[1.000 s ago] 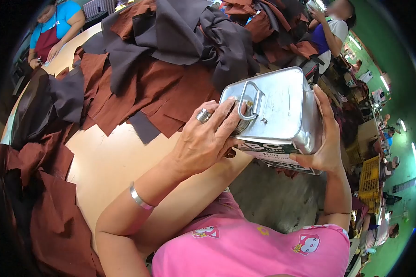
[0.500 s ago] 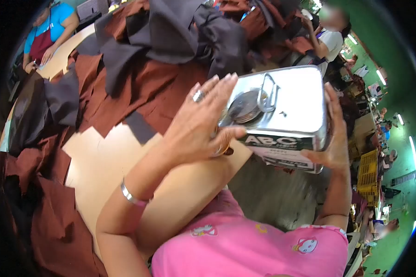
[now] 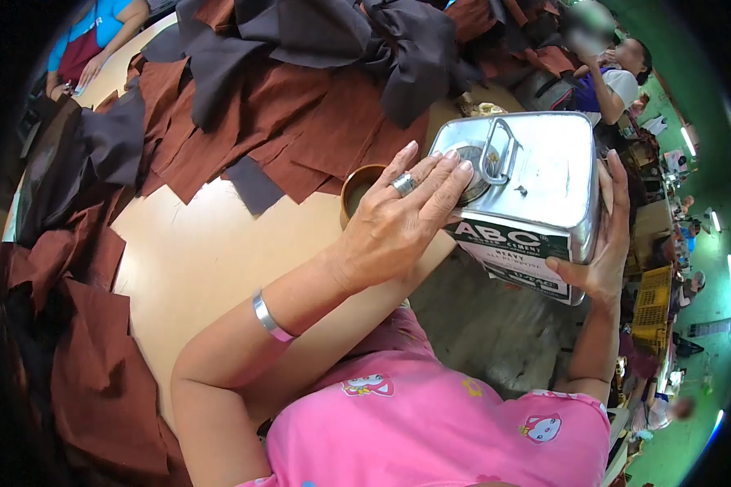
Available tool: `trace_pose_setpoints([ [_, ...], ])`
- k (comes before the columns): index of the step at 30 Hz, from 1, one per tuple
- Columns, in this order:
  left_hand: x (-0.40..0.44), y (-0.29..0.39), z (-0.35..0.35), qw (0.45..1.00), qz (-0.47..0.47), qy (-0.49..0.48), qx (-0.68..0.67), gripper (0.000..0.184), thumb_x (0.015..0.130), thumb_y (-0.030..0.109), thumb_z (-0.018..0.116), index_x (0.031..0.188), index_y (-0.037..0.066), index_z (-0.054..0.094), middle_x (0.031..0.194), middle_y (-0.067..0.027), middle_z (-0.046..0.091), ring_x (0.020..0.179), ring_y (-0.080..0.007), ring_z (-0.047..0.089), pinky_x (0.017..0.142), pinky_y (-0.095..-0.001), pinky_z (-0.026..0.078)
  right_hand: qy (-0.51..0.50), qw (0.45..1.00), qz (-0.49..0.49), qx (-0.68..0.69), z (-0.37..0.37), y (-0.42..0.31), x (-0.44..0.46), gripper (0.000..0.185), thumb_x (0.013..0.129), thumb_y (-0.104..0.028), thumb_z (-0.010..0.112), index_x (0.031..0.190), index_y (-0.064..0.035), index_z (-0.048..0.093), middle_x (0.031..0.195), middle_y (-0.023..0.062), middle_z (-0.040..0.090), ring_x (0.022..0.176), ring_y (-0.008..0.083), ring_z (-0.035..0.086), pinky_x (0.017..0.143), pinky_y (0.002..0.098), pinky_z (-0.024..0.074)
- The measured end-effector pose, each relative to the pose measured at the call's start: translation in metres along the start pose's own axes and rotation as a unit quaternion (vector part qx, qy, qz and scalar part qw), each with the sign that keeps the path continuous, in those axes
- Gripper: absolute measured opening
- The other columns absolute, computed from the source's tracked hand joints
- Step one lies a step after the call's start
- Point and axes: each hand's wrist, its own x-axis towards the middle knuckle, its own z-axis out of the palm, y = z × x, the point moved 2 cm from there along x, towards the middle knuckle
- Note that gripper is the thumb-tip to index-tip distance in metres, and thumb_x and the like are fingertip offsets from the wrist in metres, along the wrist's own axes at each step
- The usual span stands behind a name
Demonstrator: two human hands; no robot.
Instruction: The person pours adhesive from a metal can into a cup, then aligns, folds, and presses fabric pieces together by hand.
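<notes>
A rectangular metal can of rubber cement (image 3: 536, 199), labelled ABC, is held tilted beyond the table's edge. My right hand (image 3: 599, 252) grips its far right side, with the thumb over the front label. My left hand (image 3: 410, 215) lies with fingers stretched out over the round cap (image 3: 473, 166) on the can's top, covering part of it. Next to the cap stands a wire handle (image 3: 502, 154). Just behind my left hand, a round brown-rimmed bowl (image 3: 351, 195) sits on the table, partly hidden; its contents cannot be made out.
Dark grey cloth (image 3: 300, 32) and rust-brown cloth pieces (image 3: 260, 122) lie heaped over the pale table (image 3: 187, 268). A person in a blue shirt (image 3: 97, 36) is at the far left, and another person (image 3: 617, 85) at the upper right. Yellow crates (image 3: 651, 304) stand at right.
My left hand has moved from the can's left edge onto its cap, fingers now over it. The can has shifted slightly right in view, and the bowl shows more.
</notes>
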Motion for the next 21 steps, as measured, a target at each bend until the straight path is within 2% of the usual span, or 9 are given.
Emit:
trace_pose_setpoints([
  [3, -0.008, -0.004, 0.0, 1.0, 0.017, 0.014, 0.015, 0.047, 0.08, 0.015, 0.055, 0.123, -0.002, 0.047, 0.118, -0.018, 0.055, 0.108, -0.0275, 0.055, 0.1, -0.0447, 0.034, -0.032, 0.997, -0.035, -0.059, -0.001, 0.004, -0.001, 0.111, 0.046, -0.037, 0.079, 0.138, -0.0034, 0.026, 0.132, 0.0163, 0.039, 0.12, 0.0268, 0.042, 0.102, 0.0384, 0.0306],
  [6, -0.008, -0.006, 0.002, 1.0, 0.02, 0.007, 0.015, 0.047, 0.079, 0.014, 0.054, 0.123, -0.001, 0.047, 0.12, -0.0177, 0.054, 0.11, -0.0263, 0.054, 0.1, -0.0446, 0.034, -0.081, 0.991, -0.045, -0.097, -0.004, 0.006, -0.003, 0.121, 0.046, -0.027, 0.083, 0.14, -0.003, 0.012, 0.138, 0.0194, 0.027, 0.125, 0.0278, 0.034, 0.104, 0.0372, 0.0282],
  [9, -0.003, -0.006, -0.001, 1.0, 0.01, 0.004, 0.004, 0.048, 0.079, 0.014, 0.055, 0.123, 0.0, 0.048, 0.12, -0.0158, 0.054, 0.111, -0.0248, 0.053, 0.101, -0.0453, 0.033, 0.008, 0.998, -0.033, -0.048, 0.004, 0.006, -0.004, 0.109, 0.045, -0.035, 0.078, 0.138, -0.0054, 0.028, 0.133, 0.0152, 0.039, 0.122, 0.0276, 0.04, 0.101, 0.0392, 0.0314],
  [13, 0.008, -0.005, -0.007, 0.999, 0.013, -0.004, 0.048, 0.048, 0.078, 0.021, 0.059, 0.122, 0.003, 0.049, 0.115, -0.0126, 0.055, 0.107, -0.0244, 0.053, 0.1, -0.0469, 0.032, -0.015, 0.995, -0.045, -0.086, 0.0, 0.005, 0.001, 0.108, 0.044, -0.031, 0.078, 0.137, -0.0055, 0.03, 0.132, 0.0146, 0.041, 0.121, 0.0261, 0.041, 0.1, 0.0378, 0.0324],
  [15, 0.009, -0.006, -0.011, 0.999, 0.002, -0.052, -0.012, 0.049, 0.078, 0.025, 0.061, 0.12, 0.003, 0.05, 0.112, -0.012, 0.055, 0.102, -0.0256, 0.054, 0.099, -0.0479, 0.033, -0.041, 0.997, -0.033, -0.056, 0.0, 0.008, 0.004, 0.107, 0.044, -0.028, 0.078, 0.137, -0.0054, 0.031, 0.13, 0.0148, 0.043, 0.12, 0.0257, 0.043, 0.099, 0.0367, 0.0326],
  [18, 0.012, -0.012, -0.022, 0.986, -0.035, -0.108, -0.119, 0.048, 0.08, 0.028, 0.062, 0.119, 0.003, 0.05, 0.113, -0.0139, 0.053, 0.103, -0.03, 0.052, 0.097, -0.0453, 0.035, -0.102, 0.979, -0.039, -0.172, -0.012, 0.007, -0.005, 0.104, 0.045, -0.024, 0.078, 0.136, -0.0047, 0.032, 0.128, 0.0158, 0.046, 0.117, 0.0257, 0.045, 0.099, 0.0354, 0.0321],
  [20, 0.011, -0.02, -0.027, 0.974, -0.061, -0.108, -0.188, 0.048, 0.082, 0.026, 0.06, 0.122, 0.003, 0.048, 0.117, -0.0158, 0.053, 0.107, -0.0328, 0.051, 0.099, -0.0446, 0.033, -0.071, 0.986, 0.004, -0.148, -0.022, 0.011, -0.018, 0.104, 0.045, -0.026, 0.078, 0.136, -0.0047, 0.031, 0.129, 0.0155, 0.044, 0.118, 0.026, 0.044, 0.099, 0.0361, 0.0318],
  [21, 0.009, -0.027, -0.027, 0.98, -0.057, -0.123, -0.144, 0.048, 0.084, 0.028, 0.058, 0.123, 0.004, 0.048, 0.119, -0.0162, 0.052, 0.109, -0.0347, 0.049, 0.098, -0.0426, 0.035, -0.055, 0.989, 0.027, -0.138, -0.028, 0.016, -0.023, 0.105, 0.045, -0.027, 0.079, 0.136, -0.0046, 0.031, 0.13, 0.0153, 0.043, 0.118, 0.0261, 0.044, 0.1, 0.0365, 0.0317],
])
